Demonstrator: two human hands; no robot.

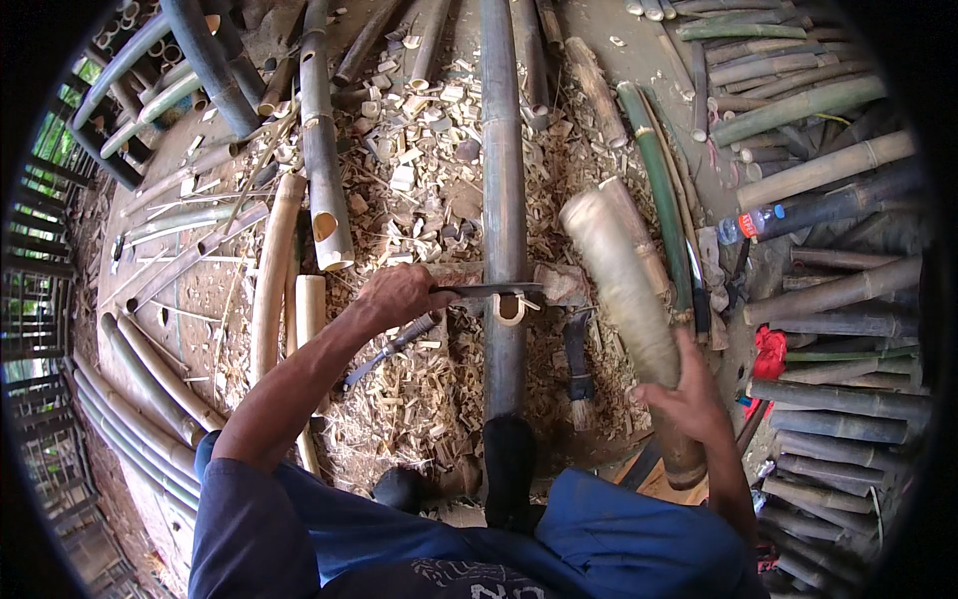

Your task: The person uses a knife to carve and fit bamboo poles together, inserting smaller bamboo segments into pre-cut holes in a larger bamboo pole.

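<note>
Left hand (397, 293) closed round knife (489, 291) handle, no gap showing; blade points to 3 o'clock, crosses pole (502, 150), which runs 12 to 6. Pale ring (510, 314) just off blade at 6 o'clock. Right hand (689, 394) wrapped round club (624, 280), motion-blurred, top toward 11 o'clock; finger closure partly hidden. Second knife (404, 337) near left hand, at 6 o'clock.

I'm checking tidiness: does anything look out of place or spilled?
Yes: a plastic bottle lies among the bamboo poles at right, odd amid raw stock. Pale chips are strewn around the notched pole, which looks untidy.
</note>
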